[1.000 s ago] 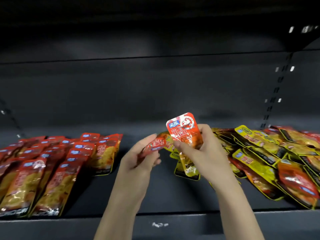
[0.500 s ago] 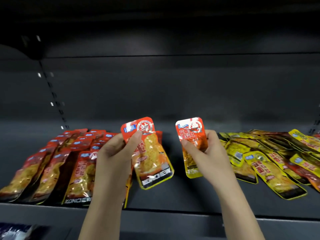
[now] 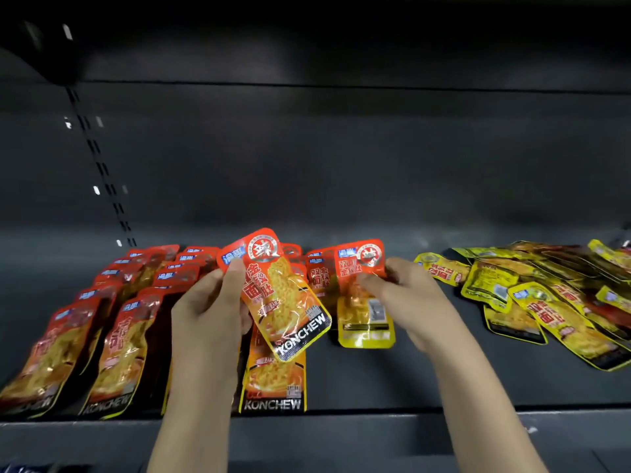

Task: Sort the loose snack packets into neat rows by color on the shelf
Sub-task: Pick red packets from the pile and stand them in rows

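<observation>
On the dark shelf [image 3: 375, 377], the landmark for everything here, the red rows [image 3: 102, 319] of snack packets fill the left part of the deck, overlapping from the back wall out to the front lip, their "KONCHEW" bands turned toward the shelf's front edge.

Just right of those rows, above the shelf's front-left-of-middle area, the left hand [image 3: 208, 312] grips a red packet [image 3: 280, 295]. The thumb lies across the packet's upper left corner and the other fingers curl behind it; the packet is tilted, its red top toward the shelf's back wall and its black "KONCHEW" band swung down and to the right. Beneath it, a further red packet [image 3: 273, 384] lies flat at the shelf's front edge, closing off the rows.

Near the middle of the shelf, the right hand [image 3: 406, 295] pinches a second red-topped packet [image 3: 363, 295] by its right edge, fingertips on the front face. This one has a yellow lower half, and its bottom edge sits low on or just over the deck; contact cannot be told.

Farther right, well apart from the red rows, the yellow pile [image 3: 532, 295] lies loose and jumbled across the right part of the shelf, packets overlapping at various angles, some face down.
</observation>
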Demonstrator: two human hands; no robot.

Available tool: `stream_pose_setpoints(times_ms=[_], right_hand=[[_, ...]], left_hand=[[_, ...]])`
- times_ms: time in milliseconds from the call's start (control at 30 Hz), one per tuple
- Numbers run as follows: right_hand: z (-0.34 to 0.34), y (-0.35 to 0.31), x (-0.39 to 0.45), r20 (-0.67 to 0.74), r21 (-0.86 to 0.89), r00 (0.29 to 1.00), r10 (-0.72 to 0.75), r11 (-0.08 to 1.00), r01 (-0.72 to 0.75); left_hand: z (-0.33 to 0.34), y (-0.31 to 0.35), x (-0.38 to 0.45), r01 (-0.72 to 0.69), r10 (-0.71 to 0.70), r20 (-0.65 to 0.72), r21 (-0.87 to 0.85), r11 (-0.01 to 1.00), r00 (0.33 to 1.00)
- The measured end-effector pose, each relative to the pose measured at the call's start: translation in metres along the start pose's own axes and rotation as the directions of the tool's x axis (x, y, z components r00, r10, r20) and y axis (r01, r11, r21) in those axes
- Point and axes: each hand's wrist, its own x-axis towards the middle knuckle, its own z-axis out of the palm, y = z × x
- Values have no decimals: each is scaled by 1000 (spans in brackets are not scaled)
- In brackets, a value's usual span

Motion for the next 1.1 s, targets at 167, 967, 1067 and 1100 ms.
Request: stream_pose_setpoints(times_ms=[167,967,1067,1100], right_hand=[[19,9,23,67,-155,993,100,984,-89],[5,15,8,-171,-363,985,-18,931,-46],[-10,22,4,-206,-390,978,-42,920,-43],[-15,25,3,-212,-400,976,-49,916,-41]], left_hand=[[-10,-6,5,36,-35,19,-15,999,999],[22,3,7,-124,-40,329,463,878,944],[40,2,12,-155,-76,373,552,819,925],[45,1,13,-177,-78,384,586,791,920]])
